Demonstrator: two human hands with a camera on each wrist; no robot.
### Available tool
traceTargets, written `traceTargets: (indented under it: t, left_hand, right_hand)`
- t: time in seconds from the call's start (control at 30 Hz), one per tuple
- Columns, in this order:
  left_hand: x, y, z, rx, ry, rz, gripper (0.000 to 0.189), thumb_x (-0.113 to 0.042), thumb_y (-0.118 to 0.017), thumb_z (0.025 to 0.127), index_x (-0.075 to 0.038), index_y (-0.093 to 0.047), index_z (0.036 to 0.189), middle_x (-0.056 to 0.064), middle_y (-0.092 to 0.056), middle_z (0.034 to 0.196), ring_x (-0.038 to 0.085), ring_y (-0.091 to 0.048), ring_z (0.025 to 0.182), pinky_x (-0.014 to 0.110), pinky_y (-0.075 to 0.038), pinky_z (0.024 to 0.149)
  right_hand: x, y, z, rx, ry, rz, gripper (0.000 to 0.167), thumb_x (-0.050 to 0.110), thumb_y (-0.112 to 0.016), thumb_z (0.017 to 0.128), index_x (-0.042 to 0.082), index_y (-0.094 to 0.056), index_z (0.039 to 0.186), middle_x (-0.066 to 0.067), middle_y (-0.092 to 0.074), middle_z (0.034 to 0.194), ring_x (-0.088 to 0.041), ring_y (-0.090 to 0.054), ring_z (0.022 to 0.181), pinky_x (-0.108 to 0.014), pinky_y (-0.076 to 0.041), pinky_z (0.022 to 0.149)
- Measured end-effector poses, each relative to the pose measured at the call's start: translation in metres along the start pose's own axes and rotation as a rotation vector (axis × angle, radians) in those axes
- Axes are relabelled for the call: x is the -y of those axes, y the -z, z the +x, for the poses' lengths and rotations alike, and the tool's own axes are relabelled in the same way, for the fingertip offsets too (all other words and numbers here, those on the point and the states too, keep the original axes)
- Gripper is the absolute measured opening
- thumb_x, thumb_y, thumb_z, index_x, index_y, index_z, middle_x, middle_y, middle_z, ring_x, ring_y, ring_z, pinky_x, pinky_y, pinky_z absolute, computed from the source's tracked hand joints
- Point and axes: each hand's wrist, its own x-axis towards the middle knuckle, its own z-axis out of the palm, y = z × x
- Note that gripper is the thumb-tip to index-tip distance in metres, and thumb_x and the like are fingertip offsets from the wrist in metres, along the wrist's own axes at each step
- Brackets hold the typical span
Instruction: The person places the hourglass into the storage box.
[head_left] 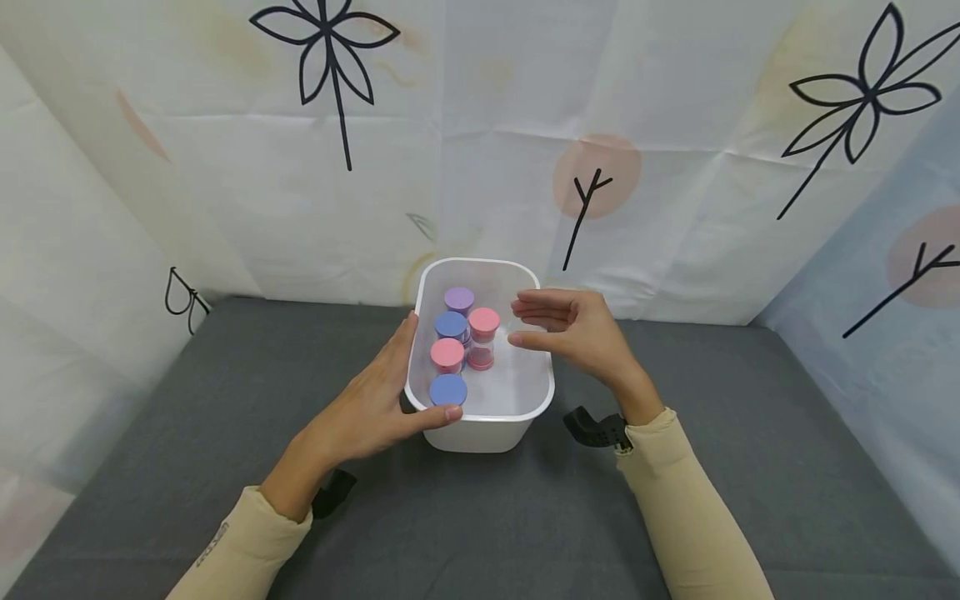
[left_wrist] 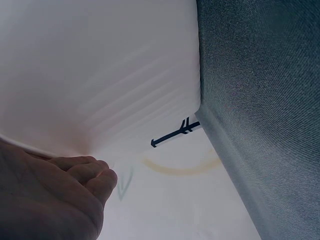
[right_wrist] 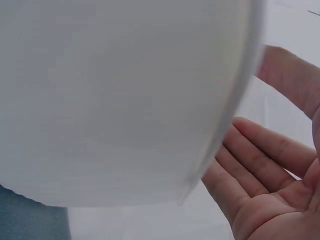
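A white plastic bin (head_left: 480, 435) stands on the grey cloth and holds several small lidded jars along its left side. Their round lids include a purple lid (head_left: 459, 299), a blue lid (head_left: 451, 325) and a pink lid (head_left: 483, 320); the jar under that pink lid has a clear body. My left hand (head_left: 367, 408) holds the bin at its left front, fingers along the outer wall and thumb over the front rim. Above the bin's right rim is my right hand (head_left: 581, 333), fingers extended inward with thumb apart, gripping nothing. The right wrist view shows its palm (right_wrist: 280, 215) beside the rim.
Grey cloth (head_left: 720, 467) covers the table around the bin. A white patterned fabric backdrop (head_left: 480, 167) rises close behind the bin, with further fabric at the left and right sides. Each wrist wears a black strap, such as the right wrist strap (head_left: 596, 429).
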Motion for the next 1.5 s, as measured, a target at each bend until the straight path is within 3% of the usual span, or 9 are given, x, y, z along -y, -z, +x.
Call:
traceTargets:
  t: [0.13,0.37,0.57,0.87,1.03,1.17,1.33,1.5]
  left_hand:
    - [0.0,0.0,0.0,-0.003,-0.012,-0.003,0.118,-0.065,-0.073,0.083,-0.026,0.004,0.164,-0.006,-0.006,0.169,0.016,-0.016,0.152,0.058,-0.031,0.113]
    - [0.0,0.0,0.0,-0.01,-0.04,-0.01,0.118,-0.064,-0.073,0.084,-0.026,0.004,0.164,-0.005,-0.007,0.169,0.014,-0.016,0.152,0.056,-0.03,0.114]
    - [0.0,-0.001,-0.001,-0.006,-0.029,-0.001,0.118,-0.065,-0.073,0.084,-0.025,0.005,0.164,-0.004,-0.004,0.17,0.014,-0.012,0.153,0.057,-0.028,0.115]
    - [0.0,0.001,0.0,-0.01,-0.043,0.003,0.117,-0.063,-0.073,0.084,-0.028,0.006,0.164,-0.004,-0.005,0.17,0.015,-0.013,0.153,0.056,-0.029,0.115]
    - [0.0,0.001,0.0,-0.008,-0.047,0.002,0.117,-0.063,-0.074,0.084,-0.031,0.006,0.163,-0.004,-0.006,0.17,0.015,-0.013,0.153,0.057,-0.029,0.115]
    - [0.001,0.001,0.0,-0.007,-0.039,0.008,0.117,-0.063,-0.073,0.084,-0.027,0.005,0.164,-0.003,-0.005,0.17,0.015,-0.012,0.153,0.056,-0.028,0.116]
    - [0.001,0.001,0.0,-0.01,-0.045,0.006,0.116,-0.062,-0.074,0.085,-0.03,0.006,0.163,-0.003,-0.007,0.17,0.015,-0.014,0.153,0.055,-0.029,0.115]
    - [0.001,0.001,0.001,-0.007,-0.049,0.003,0.116,-0.062,-0.073,0.085,-0.028,0.005,0.164,-0.003,-0.006,0.17,0.015,-0.013,0.153,0.055,-0.028,0.116]
  right_hand:
    - [-0.004,0.004,-0.009,-0.065,-0.007,0.051,0.059,0.0,-0.084,0.081,-0.008,-0.061,0.134,-0.019,-0.068,0.126,-0.025,-0.069,0.112,-0.031,-0.055,0.09]
    - [-0.013,0.011,-0.017,-0.145,0.02,0.183,0.055,-0.01,-0.08,0.081,-0.015,-0.058,0.132,-0.025,-0.068,0.122,-0.022,-0.072,0.105,-0.034,-0.055,0.09]
    - [-0.017,0.019,-0.019,-0.191,0.036,0.201,0.053,-0.009,-0.08,0.081,-0.014,-0.061,0.13,-0.02,-0.07,0.119,-0.027,-0.07,0.108,-0.033,-0.056,0.089]
    - [-0.034,0.038,-0.018,-0.36,0.071,0.242,0.053,-0.012,-0.079,0.081,-0.014,-0.06,0.131,-0.011,-0.073,0.115,-0.017,-0.071,0.104,-0.029,-0.056,0.087]
    - [-0.048,0.047,-0.017,-0.477,0.062,0.195,0.056,-0.008,-0.081,0.082,-0.012,-0.059,0.133,-0.02,-0.069,0.121,-0.013,-0.071,0.104,-0.026,-0.054,0.089]
    - [-0.06,0.05,-0.016,-0.536,0.032,0.099,0.059,-0.002,-0.083,0.082,-0.011,-0.059,0.135,-0.028,-0.064,0.127,-0.02,-0.069,0.111,-0.026,-0.052,0.094]
    - [-0.076,0.048,-0.013,-0.553,-0.013,0.008,0.065,0.004,-0.085,0.082,-0.012,-0.055,0.137,-0.028,-0.061,0.132,-0.034,-0.061,0.124,-0.031,-0.048,0.101]
    - [-0.089,0.045,-0.011,-0.531,-0.089,-0.054,0.069,0.01,-0.087,0.081,-0.011,-0.056,0.138,-0.023,-0.062,0.134,-0.033,-0.059,0.127,-0.031,-0.048,0.101]
